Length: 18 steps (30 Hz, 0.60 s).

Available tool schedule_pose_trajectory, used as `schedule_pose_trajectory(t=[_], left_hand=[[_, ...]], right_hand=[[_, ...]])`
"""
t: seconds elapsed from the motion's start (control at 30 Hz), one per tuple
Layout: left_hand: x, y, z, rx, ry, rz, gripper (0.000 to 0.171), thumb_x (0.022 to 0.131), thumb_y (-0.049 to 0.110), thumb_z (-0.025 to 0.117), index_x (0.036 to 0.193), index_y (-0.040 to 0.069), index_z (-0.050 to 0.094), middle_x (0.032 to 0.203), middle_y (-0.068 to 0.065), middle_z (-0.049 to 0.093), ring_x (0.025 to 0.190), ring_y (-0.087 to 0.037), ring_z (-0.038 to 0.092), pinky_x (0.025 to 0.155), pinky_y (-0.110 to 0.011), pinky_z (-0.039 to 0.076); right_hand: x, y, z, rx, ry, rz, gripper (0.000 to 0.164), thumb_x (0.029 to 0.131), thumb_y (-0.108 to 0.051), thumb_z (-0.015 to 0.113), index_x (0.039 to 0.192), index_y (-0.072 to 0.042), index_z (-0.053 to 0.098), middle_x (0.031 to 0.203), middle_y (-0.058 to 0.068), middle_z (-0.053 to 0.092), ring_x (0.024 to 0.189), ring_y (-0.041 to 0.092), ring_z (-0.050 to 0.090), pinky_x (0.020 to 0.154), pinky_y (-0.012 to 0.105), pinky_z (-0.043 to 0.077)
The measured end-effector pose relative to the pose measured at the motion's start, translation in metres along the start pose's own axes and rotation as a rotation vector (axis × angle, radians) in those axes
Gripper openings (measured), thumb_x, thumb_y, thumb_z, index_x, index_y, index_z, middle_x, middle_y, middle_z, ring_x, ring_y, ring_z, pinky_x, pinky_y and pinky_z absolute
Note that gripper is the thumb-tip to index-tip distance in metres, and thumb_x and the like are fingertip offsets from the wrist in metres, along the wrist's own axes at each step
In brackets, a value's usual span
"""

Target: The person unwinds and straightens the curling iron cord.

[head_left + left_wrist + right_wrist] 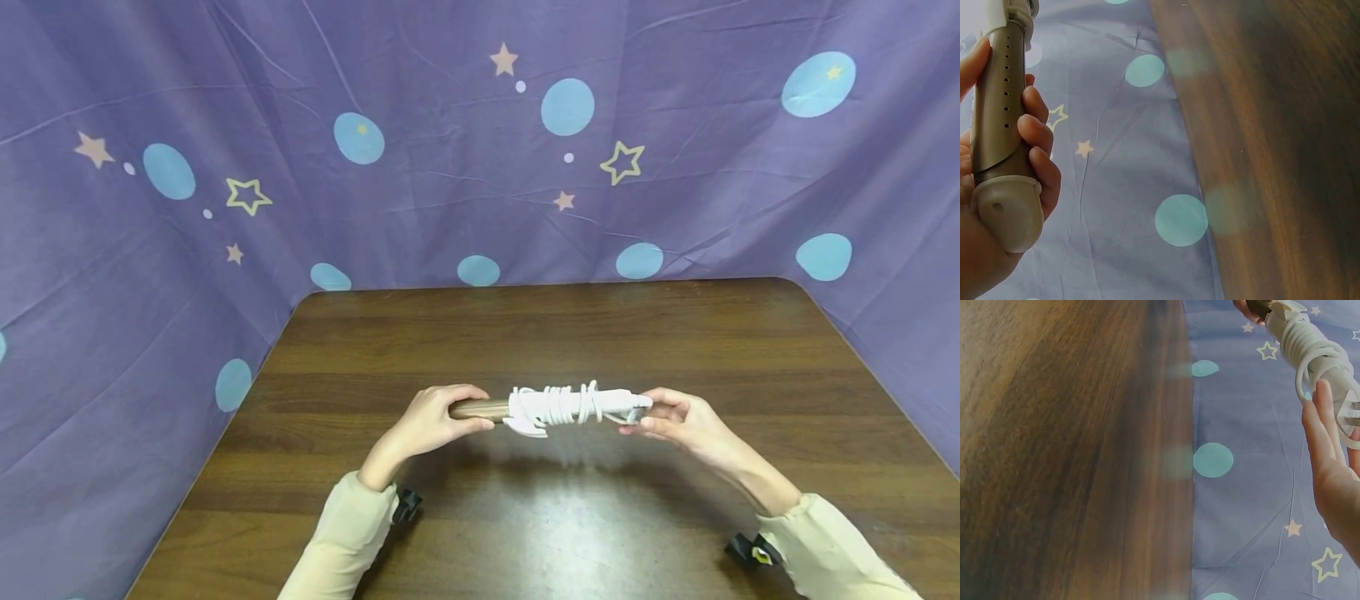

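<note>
A curling iron (558,407) is held level above the table, its white handle wound with several turns of white cord (1310,347). My left hand (431,421) grips the bronze barrel (1002,100), which has a row of small holes and a pale rounded end cap (1010,209). A white lever (527,428) juts out where barrel and handle meet. At the other end, my right hand (686,425) holds the handle's tip between thumb and fingers. There the two-pronged plug (1349,415) lies against the handle, close to the fingers.
Under both hands is a brown wood-grain table (375,350) with rounded far corners. A purple curtain (450,192) with stars and blue dots surrounds its back and sides. Dark straps (750,550) show at the sleeve cuffs.
</note>
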<state>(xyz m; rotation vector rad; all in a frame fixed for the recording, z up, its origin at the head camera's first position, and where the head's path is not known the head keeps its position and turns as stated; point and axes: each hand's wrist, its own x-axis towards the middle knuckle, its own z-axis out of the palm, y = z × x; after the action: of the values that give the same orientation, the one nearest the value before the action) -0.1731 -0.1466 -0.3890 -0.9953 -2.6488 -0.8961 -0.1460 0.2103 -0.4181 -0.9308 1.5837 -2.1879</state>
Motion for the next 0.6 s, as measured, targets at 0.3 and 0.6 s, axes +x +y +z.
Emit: schedule_pose_trajectory(t=[0.3, 0.6], left_hand=[[-0.0002, 0.0031, -0.0022, 0.021, -0.013, -0.031, 0.033, 0.071, 0.035, 0.072, 0.096, 0.014, 0.066, 0.091, 0.002, 0.066, 0.076, -0.010, 0.059, 0.069, -0.029, 0.044], [-0.0004, 0.0023, -0.0015, 0.010, -0.004, -0.026, 0.032, 0.070, 0.034, 0.072, 0.096, 0.015, 0.066, 0.090, 0.004, 0.066, 0.076, -0.009, 0.058, 0.069, -0.028, 0.044]], right_hand=[[0.0001, 0.0031, -0.0002, 0.121, -0.006, 0.004, 0.034, 0.087, 0.014, 0.040, 0.109, -0.005, 0.059, 0.101, 0.010, 0.064, 0.090, 0.024, 0.062, 0.081, 0.035, 0.045], [0.0011, 0.0083, -0.0012, 0.343, -0.068, 0.013, 0.035, 0.089, 0.014, 0.031, 0.111, 0.001, 0.054, 0.113, 0.015, 0.057, 0.105, 0.031, 0.053, 0.092, 0.035, 0.036]])
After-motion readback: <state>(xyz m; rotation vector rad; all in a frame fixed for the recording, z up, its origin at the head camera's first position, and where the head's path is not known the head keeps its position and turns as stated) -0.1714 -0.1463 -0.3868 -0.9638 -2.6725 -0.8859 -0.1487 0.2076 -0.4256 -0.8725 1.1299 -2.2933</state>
